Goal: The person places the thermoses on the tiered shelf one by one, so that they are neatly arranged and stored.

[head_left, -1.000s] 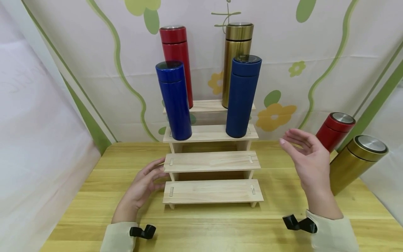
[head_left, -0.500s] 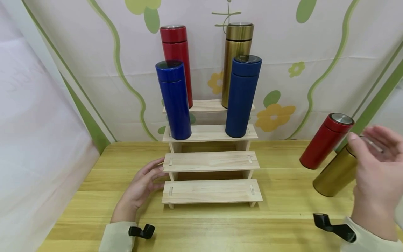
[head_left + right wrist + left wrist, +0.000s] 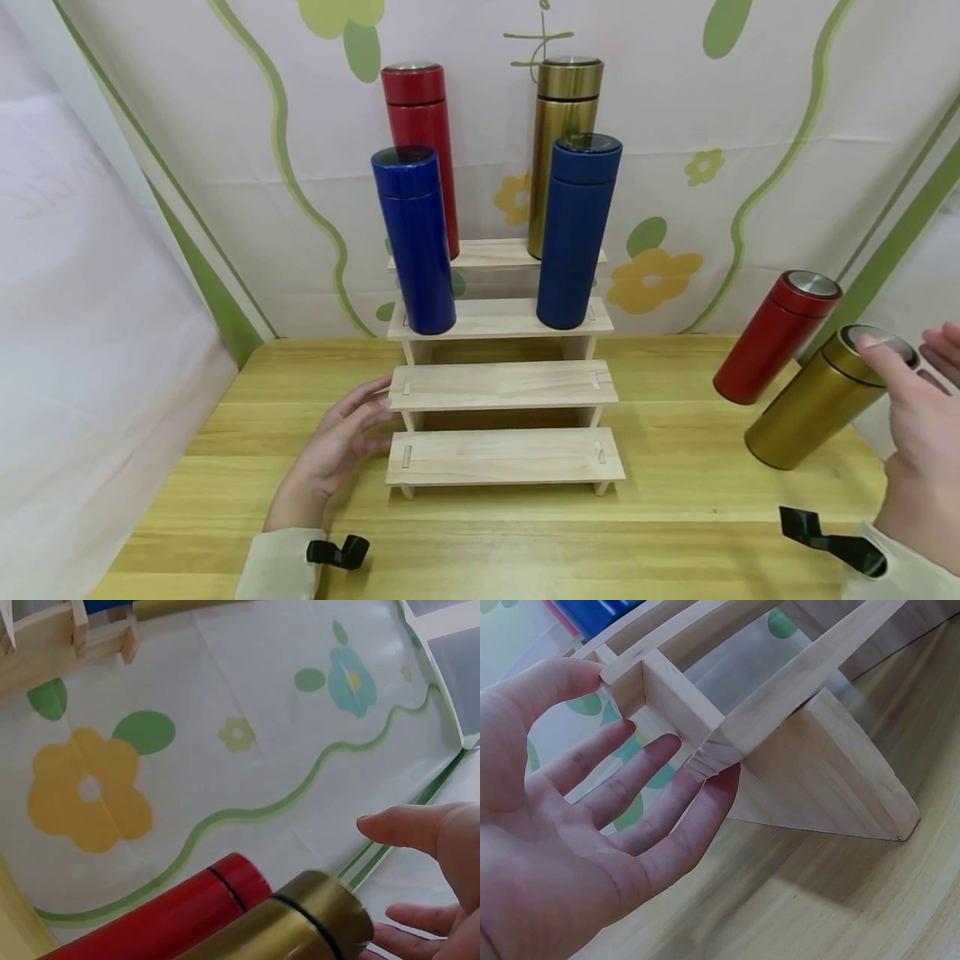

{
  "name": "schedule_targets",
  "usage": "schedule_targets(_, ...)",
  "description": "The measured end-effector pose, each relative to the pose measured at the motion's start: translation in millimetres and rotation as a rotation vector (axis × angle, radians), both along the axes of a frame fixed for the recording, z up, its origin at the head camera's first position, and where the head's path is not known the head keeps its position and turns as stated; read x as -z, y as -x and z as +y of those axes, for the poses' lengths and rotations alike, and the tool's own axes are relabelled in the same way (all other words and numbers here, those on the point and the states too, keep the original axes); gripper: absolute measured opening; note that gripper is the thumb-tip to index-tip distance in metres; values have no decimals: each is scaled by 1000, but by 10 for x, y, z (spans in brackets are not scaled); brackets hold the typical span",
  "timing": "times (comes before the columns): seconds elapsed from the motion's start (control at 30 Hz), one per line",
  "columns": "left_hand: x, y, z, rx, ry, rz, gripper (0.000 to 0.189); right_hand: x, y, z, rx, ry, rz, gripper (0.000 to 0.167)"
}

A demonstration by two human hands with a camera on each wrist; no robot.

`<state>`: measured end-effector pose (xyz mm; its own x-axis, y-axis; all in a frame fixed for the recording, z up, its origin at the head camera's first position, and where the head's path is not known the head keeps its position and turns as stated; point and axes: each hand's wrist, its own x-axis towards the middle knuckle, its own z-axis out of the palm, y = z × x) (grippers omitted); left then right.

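Note:
My left hand [image 3: 337,442] is at the left side of a stepped wooden rack [image 3: 504,457], its fingertips touching the shelf ends; the left wrist view shows the spread fingers [image 3: 649,791] against the wood. On the right, a gold thermos [image 3: 813,404] stands on the table beside a red thermos [image 3: 772,337]. My right hand [image 3: 926,442] is close to the gold one's lid, thumb and fingers apart. In the head view the thumb overlaps the lid; whether it touches cannot be told. The right wrist view has both thermoses next to that hand [image 3: 442,877].
Two blue thermoses, one glossy [image 3: 416,250] and one matte [image 3: 577,242], stand on the rack's second-highest shelf. Behind them, on the top shelf, are another red thermos [image 3: 420,125] and another gold thermos [image 3: 558,125]. A flower-patterned curtain [image 3: 480,192] closes off the table's back.
From beside the rack, my right hand has moved right, passing in front of the two right-hand thermoses to the gold one's far side. My left hand stays at the rack.

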<state>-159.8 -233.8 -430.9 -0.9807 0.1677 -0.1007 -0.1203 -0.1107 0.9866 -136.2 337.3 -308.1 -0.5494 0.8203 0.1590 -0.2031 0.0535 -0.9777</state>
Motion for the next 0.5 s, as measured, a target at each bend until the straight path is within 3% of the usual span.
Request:
schedule_targets(0.37, -8, -6, 13, -1, 13, 4, 54, 206, 112, 202, -44, 93, -130, 57)
schedule_targets(0.5, -9, -5, 15, 2, 13, 7, 54, 232, 154, 231, -74, 129, -144, 67)
